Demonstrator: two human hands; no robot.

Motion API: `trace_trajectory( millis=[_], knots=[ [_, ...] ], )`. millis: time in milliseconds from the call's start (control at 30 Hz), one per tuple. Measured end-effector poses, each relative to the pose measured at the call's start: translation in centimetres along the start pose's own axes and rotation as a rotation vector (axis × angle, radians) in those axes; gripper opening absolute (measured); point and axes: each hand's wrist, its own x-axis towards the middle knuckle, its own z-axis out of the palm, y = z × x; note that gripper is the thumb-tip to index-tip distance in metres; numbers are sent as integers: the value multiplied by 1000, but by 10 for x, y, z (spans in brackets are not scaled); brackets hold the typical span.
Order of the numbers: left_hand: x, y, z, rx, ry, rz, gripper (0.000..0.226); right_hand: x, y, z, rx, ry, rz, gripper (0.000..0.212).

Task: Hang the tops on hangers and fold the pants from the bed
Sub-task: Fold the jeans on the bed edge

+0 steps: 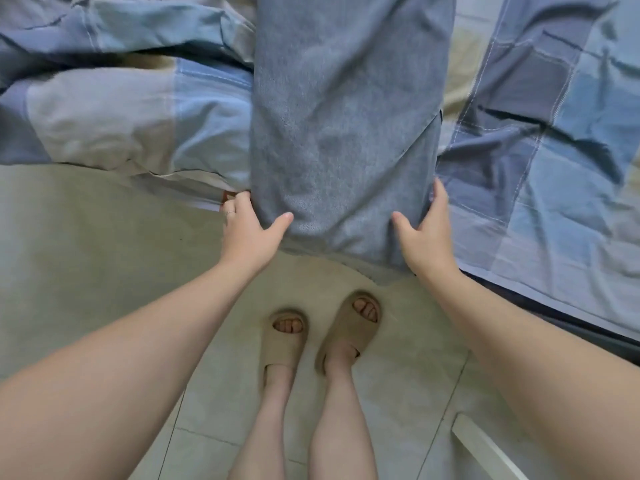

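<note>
A pair of grey-blue pants [343,126] lies lengthwise on the bed, one end hanging over the near edge. My left hand [247,230] grips the left side of that near end, thumb on top and fingers tucked under the cloth. My right hand [427,230] grips the right side the same way, its fingers along the pants' edge. No tops or hangers are in view.
A blue-and-beige checked quilt [121,109] is bunched at the left of the bed, and the checked sheet [554,150] covers the right. My feet in beige slippers [322,334] stand on the tiled floor. A white bar [485,448] lies at the lower right.
</note>
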Motion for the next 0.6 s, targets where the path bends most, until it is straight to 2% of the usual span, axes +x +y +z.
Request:
trace_trajectory(
  millis=[100,167,233,333,467,600],
  knots=[
    [7,1,9,-191,-11,30,48,-1,8,9,74,6,51,58],
    [4,2,12,-278,-47,26,47,-3,9,13,112,6,77,39],
    [-2,1,12,-289,-119,11,48,-9,10,13,148,4,91,31],
    [-14,0,6,-261,-232,-51,50,-26,9,5,170,-28,136,32],
    [-40,-4,-11,-288,-388,-157,40,-62,8,-15,170,-116,229,27],
    [-77,-7,-34,-247,-525,-228,50,-108,2,-28,188,-165,298,27]
  ],
)
